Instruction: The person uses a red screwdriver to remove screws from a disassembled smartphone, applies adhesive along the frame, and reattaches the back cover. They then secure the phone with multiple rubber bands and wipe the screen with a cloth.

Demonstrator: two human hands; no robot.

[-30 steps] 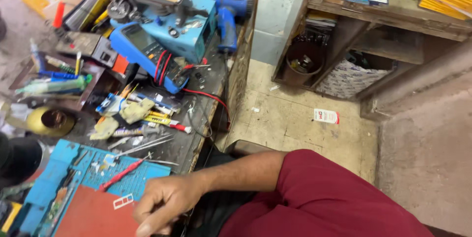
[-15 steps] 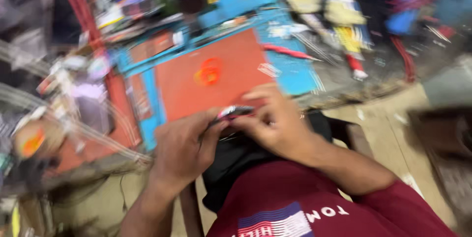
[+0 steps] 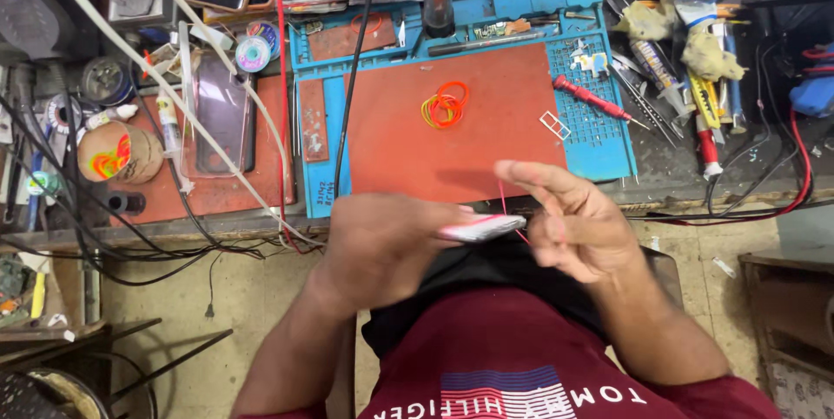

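Head view: left hand (image 3: 382, 241) is gripping a phone (image 3: 482, 228) lying crosswise, its end pointing toward the open right hand (image 3: 578, 224), which is stretching a pink band (image 3: 504, 202).

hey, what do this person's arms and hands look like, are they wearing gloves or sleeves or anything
No gloves: both the left hand and the right hand are bare, with no rings or watch showing. The forearms are bare too. The person wears a dark red shirt with white lettering and a striped flag-like patch on the chest; its short sleeve shows at the right upper arm.
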